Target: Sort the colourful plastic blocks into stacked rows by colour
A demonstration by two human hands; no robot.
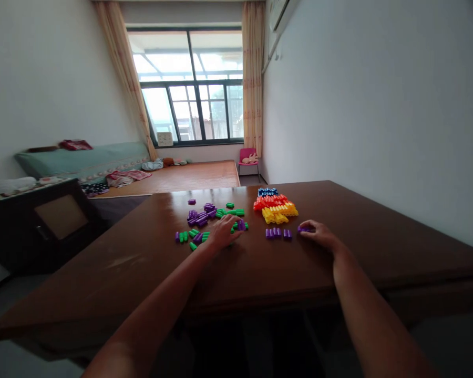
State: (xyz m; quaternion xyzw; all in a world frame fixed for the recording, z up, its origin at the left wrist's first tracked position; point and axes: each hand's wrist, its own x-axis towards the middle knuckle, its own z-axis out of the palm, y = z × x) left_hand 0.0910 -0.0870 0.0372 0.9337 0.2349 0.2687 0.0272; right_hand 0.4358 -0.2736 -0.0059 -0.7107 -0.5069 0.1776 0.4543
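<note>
My left hand [224, 231] is over the right side of a mixed spread of green and purple pieces, its fingers closed on a short purple ribbed plastic piece [240, 225]. Green pieces [239, 212] lie around and partly under that hand. To the right, my right hand [320, 234] rests low at the tabletop, thumb and fingers pinching another purple plastic piece [303, 229]. Just left of it, several purple pieces [276, 232] stand in a short row. Behind that row are grouped yellow pieces [279, 212], then red pieces [271, 201], then dark blue pieces [267, 192].
The pieces are on a brown wooden table [362, 226]. A loose purple piece [192, 201] lies toward the far left. Beyond the table are a low bed [205, 174], a pink chair [247, 155] and a window. A dark cabinet [35, 226] stands at left.
</note>
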